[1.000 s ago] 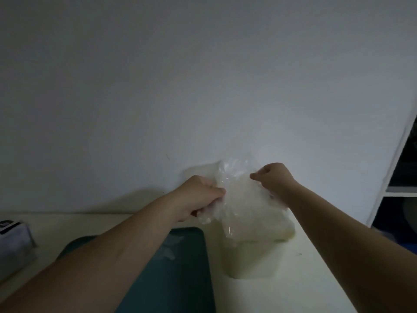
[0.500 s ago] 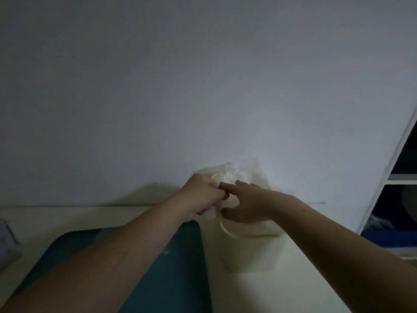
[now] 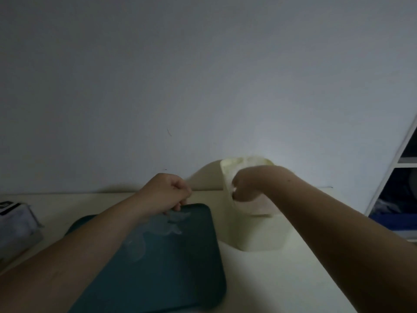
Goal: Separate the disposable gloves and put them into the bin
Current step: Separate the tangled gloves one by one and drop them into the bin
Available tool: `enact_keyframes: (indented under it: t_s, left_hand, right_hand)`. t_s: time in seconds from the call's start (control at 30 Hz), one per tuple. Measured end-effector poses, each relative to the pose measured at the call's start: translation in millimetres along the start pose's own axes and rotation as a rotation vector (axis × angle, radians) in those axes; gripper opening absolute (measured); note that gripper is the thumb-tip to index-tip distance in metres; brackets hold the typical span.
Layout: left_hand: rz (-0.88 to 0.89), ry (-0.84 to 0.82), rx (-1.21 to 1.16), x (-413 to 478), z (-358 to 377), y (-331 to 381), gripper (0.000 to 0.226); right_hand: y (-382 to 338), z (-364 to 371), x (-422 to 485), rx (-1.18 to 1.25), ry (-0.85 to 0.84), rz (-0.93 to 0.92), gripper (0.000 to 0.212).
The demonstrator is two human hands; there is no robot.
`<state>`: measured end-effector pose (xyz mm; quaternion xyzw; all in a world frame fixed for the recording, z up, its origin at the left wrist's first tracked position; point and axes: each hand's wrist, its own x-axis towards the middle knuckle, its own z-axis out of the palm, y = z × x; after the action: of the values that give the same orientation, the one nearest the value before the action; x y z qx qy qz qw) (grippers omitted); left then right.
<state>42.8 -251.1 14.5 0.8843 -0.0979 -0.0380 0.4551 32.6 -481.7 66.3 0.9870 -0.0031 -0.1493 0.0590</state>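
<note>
Gloves (image 3: 168, 223) of thin, see-through film lie crumpled on the teal tray (image 3: 180, 267), close to its far edge. They are pale and hard to make out in the dim light, and I cannot count how many there are. Their long axis runs from the far edge back toward the near left. The left hand (image 3: 167, 193) is directly over their far end with its fingers curled and the tips down on the film, apparently pinching it. The cream bin (image 3: 259, 236) stands on the tabletop (image 3: 282, 279) just right of the tray's far right corner, so the film must travel rightward from that grip. The right hand (image 3: 248, 188) is the nearer one to the bin and dips into its mouth with curled fingers. Whether it holds any film I cannot tell.
</note>
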Motion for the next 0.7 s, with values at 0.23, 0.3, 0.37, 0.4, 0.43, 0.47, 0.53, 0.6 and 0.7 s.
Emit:
enact_keyframes:
  t_s: [0.23, 0.3, 0.37, 0.4, 0.43, 0.47, 0.53, 0.6, 0.7]
  left_hand:
    - [-0.029, 0.059, 0.533, -22.6, -29.0, -76.7, 0.019]
    - [-0.037, -0.018, 0.631, -31.9, -32.0, -97.4, 0.018]
    - [0.009, -0.069, 0.636, -40.1, -33.8, -116.1, 0.018]
    - [0.024, -0.073, 0.596, -42.7, -33.2, -124.7, 0.021]
    - [0.036, -0.055, 0.547, -45.3, -33.6, -132.6, 0.025]
    - [0.057, -0.026, 0.487, -46.9, -33.1, -137.9, 0.030]
    - [0.103, 0.021, 0.416, -46.5, -32.5, -142.6, 0.034]
    - [0.124, 0.048, 0.363, -45.7, -32.6, -136.3, 0.032]
    - [0.110, 0.104, 0.235, -41.4, -36.0, -130.7, 0.047]
  right_hand:
    - [-84.3, -20.1, -46.4, 0.132, 0.351, -0.187, 0.011]
    - [-111.1, -1.5, -32.5, 0.300, 0.272, -0.281, 0.014]
    - [-128.8, 22.9, -14.9, 0.423, 0.180, -0.303, 0.019]
    - [-132.9, 34.9, -7.5, 0.455, 0.158, -0.298, 0.027]
    - [-137.2, 44.9, -0.9, 0.470, 0.149, -0.290, 0.034]
    - [-139.5, 53.1, 4.6, 0.489, 0.145, -0.273, 0.038]
    - [-145.3, 64.2, 12.9, 0.538, 0.129, -0.252, 0.039]
    - [-149.0, 71.2, 18.9, 0.594, 0.131, -0.266, 0.042]
    - [-151.2, 80.7, 33.0, 0.647, 0.209, -0.260, 0.051]
